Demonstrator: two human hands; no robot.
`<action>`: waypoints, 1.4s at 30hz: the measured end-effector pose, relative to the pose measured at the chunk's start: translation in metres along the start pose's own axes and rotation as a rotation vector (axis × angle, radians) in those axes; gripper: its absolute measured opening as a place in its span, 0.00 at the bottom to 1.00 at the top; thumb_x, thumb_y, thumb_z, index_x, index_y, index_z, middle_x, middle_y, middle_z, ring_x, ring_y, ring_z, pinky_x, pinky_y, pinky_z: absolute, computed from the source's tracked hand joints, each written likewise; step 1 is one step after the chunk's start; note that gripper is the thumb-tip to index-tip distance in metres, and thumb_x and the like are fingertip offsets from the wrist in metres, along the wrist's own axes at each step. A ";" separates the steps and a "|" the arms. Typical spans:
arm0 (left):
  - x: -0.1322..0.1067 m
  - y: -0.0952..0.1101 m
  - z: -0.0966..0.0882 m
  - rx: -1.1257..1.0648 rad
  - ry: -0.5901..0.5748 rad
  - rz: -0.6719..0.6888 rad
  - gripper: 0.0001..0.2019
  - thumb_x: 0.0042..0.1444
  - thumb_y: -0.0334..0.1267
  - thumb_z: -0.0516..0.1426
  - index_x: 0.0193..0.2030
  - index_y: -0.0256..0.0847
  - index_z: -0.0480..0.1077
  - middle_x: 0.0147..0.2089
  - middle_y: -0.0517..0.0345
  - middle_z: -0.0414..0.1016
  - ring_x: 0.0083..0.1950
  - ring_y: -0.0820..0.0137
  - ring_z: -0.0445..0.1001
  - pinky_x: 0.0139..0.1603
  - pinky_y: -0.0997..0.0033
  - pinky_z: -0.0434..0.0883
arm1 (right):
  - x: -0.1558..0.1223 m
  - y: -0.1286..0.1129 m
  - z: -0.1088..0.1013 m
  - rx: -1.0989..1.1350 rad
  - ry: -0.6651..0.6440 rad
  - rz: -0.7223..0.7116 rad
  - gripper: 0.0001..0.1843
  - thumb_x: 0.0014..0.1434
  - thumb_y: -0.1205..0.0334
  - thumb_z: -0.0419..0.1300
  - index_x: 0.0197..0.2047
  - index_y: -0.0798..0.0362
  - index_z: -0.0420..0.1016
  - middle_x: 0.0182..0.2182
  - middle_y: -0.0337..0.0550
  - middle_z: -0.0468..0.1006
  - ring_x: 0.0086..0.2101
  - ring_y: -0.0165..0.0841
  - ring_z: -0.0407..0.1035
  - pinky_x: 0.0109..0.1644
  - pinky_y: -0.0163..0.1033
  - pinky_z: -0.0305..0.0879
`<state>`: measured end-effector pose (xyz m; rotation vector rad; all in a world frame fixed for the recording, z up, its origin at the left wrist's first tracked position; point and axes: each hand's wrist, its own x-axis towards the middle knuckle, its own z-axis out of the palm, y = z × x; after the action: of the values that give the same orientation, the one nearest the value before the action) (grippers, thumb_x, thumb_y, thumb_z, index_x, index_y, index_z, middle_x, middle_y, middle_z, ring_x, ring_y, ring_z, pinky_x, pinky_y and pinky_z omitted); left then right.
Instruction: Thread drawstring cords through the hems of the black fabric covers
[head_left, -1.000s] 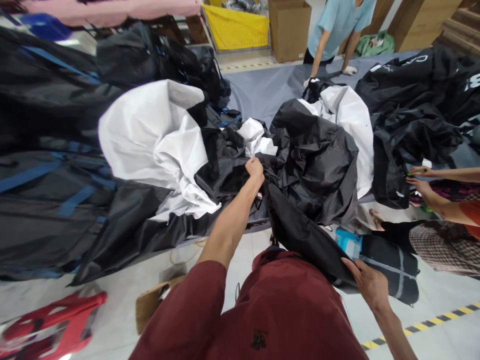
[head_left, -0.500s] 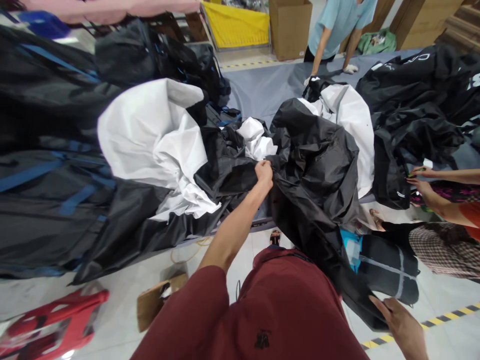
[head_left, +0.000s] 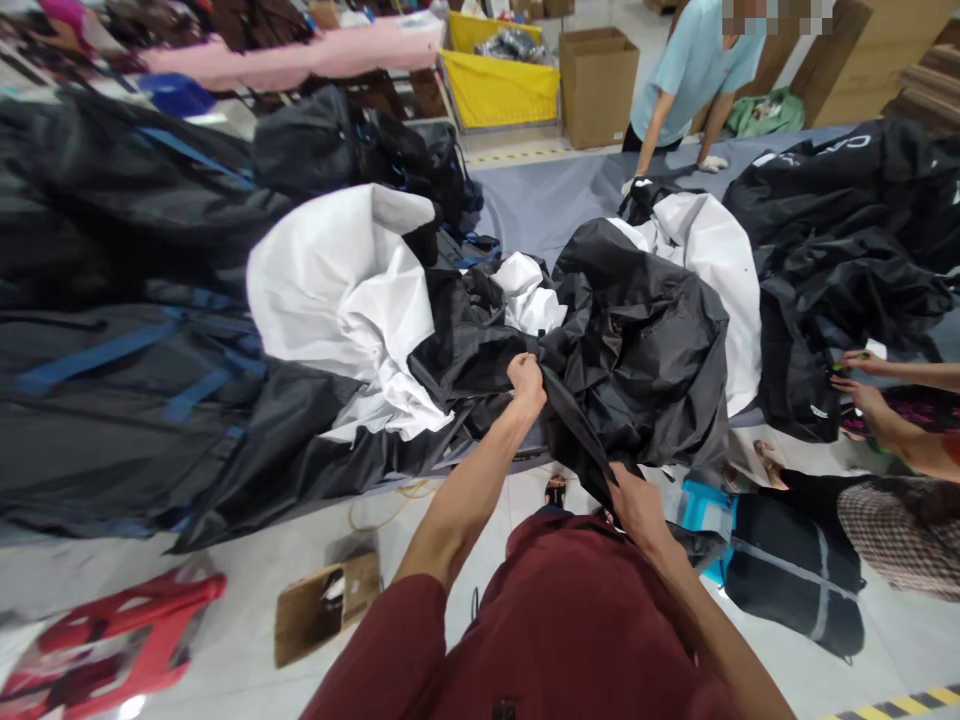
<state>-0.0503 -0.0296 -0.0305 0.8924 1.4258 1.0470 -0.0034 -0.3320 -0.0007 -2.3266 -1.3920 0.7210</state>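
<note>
A large heap of black fabric [head_left: 645, 340] with a white lining [head_left: 337, 270] lies crumpled over the table's near side. My left hand [head_left: 528, 382] is closed on the fabric's edge near the middle of the heap. Lower and to the right, my right hand [head_left: 636, 500] grips the same black fabric, close in front of my body. Between the two hands a strip of the fabric runs slanting downward. Its end hangs past my right hand, partly hidden by my forearm.
Black bags with blue straps [head_left: 112, 400] are piled at left. Across the table a person in a light blue shirt [head_left: 675, 70] leans on it. Another person's hands [head_left: 862, 380] work on black fabric at right. A red stool [head_left: 120, 630] and cardboard box [head_left: 322, 610] stand on the floor.
My right hand has moved from the far lower right inward and up along the black fabric, nearer my left hand. My left hand keeps its hold. The view has tilted up slightly.
</note>
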 end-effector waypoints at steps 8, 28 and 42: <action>-0.030 -0.028 -0.011 0.112 -0.031 -0.024 0.04 0.59 0.34 0.60 0.32 0.43 0.73 0.34 0.59 0.73 0.38 0.66 0.70 0.48 0.67 0.68 | -0.044 0.017 -0.015 -0.021 0.146 -0.029 0.32 0.78 0.41 0.47 0.77 0.47 0.64 0.52 0.51 0.84 0.45 0.46 0.83 0.37 0.42 0.73; -0.139 -0.083 -0.016 0.373 -0.244 -0.063 0.16 0.63 0.38 0.64 0.25 0.46 0.65 0.29 0.59 0.67 0.36 0.62 0.68 0.43 0.65 0.61 | 0.015 0.024 -0.021 -0.113 -0.005 -0.084 0.43 0.71 0.34 0.61 0.80 0.46 0.60 0.36 0.45 0.88 0.37 0.44 0.85 0.36 0.36 0.67; -0.146 -0.086 -0.030 0.153 -0.393 -0.269 0.17 0.64 0.49 0.66 0.30 0.40 0.75 0.30 0.54 0.76 0.30 0.66 0.73 0.36 0.67 0.68 | 0.028 0.060 -0.029 -0.065 -0.041 -0.206 0.26 0.81 0.49 0.46 0.68 0.49 0.76 0.49 0.49 0.88 0.48 0.42 0.85 0.51 0.39 0.75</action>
<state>-0.0605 -0.1977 -0.0637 0.9263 1.2583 0.5304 0.0670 -0.3354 -0.0153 -2.1841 -1.6671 0.6743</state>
